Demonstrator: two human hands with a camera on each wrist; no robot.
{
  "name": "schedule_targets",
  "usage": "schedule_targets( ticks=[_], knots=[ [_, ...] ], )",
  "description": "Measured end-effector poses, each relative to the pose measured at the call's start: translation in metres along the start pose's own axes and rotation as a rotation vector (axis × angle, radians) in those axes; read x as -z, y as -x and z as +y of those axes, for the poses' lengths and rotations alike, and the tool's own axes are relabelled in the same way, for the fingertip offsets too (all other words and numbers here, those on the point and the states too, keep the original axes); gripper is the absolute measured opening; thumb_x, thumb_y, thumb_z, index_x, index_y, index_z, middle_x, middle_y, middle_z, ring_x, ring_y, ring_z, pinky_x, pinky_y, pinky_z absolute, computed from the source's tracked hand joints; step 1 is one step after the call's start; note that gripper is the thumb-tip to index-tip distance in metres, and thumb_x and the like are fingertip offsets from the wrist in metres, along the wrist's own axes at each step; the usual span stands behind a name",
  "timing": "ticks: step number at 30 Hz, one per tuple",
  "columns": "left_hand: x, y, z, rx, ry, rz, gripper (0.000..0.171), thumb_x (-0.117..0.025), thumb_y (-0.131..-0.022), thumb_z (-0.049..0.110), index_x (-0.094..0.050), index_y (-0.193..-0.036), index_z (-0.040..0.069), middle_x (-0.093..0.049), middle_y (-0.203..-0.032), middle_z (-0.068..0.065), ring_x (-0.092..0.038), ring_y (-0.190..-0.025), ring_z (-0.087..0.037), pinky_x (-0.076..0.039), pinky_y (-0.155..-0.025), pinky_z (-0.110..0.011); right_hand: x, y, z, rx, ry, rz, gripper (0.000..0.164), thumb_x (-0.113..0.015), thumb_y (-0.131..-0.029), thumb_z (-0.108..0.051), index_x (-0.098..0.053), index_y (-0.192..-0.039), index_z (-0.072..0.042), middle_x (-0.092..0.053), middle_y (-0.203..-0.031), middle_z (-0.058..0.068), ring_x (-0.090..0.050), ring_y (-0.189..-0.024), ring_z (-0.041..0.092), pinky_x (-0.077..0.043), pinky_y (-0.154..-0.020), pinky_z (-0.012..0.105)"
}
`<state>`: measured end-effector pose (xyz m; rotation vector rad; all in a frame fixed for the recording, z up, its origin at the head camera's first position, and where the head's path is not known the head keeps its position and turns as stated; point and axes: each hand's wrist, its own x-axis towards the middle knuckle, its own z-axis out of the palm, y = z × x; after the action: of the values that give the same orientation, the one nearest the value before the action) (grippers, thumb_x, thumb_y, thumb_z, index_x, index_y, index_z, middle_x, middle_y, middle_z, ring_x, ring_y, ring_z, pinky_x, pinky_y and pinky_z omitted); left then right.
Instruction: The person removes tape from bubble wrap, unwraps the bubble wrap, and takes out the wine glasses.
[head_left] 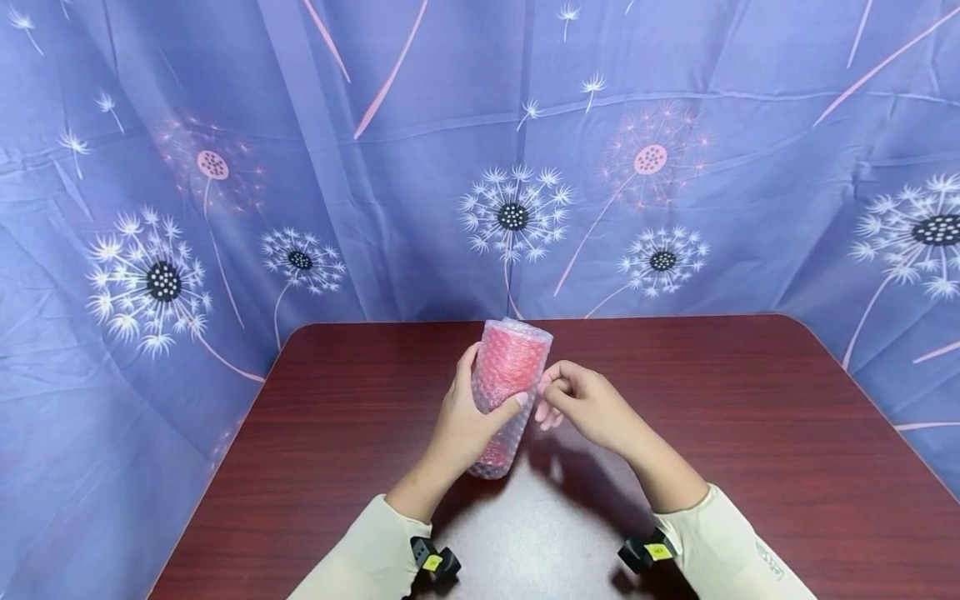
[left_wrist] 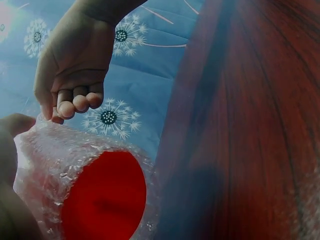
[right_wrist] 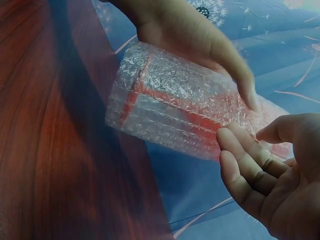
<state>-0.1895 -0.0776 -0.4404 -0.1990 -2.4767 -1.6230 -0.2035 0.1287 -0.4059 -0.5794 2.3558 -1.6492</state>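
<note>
Risked tearing the bubble wrap (right_wrist: 172, 110) or twisting the red cylinder (head_left: 506, 375) loose through too sharp a tug. Leaned lengthwise from six to just past twelve o'clock, above the surface (head_left: 337, 467). Clamped it in the left hand (head_left: 467, 421); seemingly pinched bubble wrap at three with the right hand (head_left: 588, 407).

High head view, wrist views near cylinder (head_left: 512, 362)
</note>
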Motion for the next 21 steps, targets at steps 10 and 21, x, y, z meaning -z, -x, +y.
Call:
schedule_targets(
  ticks=[10, 21],
  knots=[
    [0.0025, -0.0005, 0.0011, 0.002, 0.014, -0.02, 0.093, -0.081, -0.082, 0.037, -0.026, -0.157, 0.034, -0.052, -0.148, -0.005, -0.06, -0.121, -0.025, -0.05, -0.102, -0.047, 0.001, -0.0001, 0.0012, 0.002, 0.02, 0.002, 0.019, -0.05, -0.104, -0.011, -0.058, -0.11, 0.005, -0.072, -0.084, 0.016, -0.073, -0.074, 0.029, -0.061, -0.071, 0.041],
    [0.0002, -0.0026, -0.0045, -0.011, -0.02, 0.069, 0.095, -0.085, -0.078, 0.046, -0.029, -0.154, 0.038, -0.056, -0.141, -0.005, -0.061, -0.119, -0.024, -0.052, -0.097, -0.048, 0.0018, 0.0006, 0.0007, 0.015, -0.02, -0.031, 0.021, -0.044, -0.107, -0.01, -0.052, -0.119, 0.006, -0.072, -0.096, 0.025, -0.073, -0.081, 0.036, -0.061, -0.076, 0.043]
  ],
)
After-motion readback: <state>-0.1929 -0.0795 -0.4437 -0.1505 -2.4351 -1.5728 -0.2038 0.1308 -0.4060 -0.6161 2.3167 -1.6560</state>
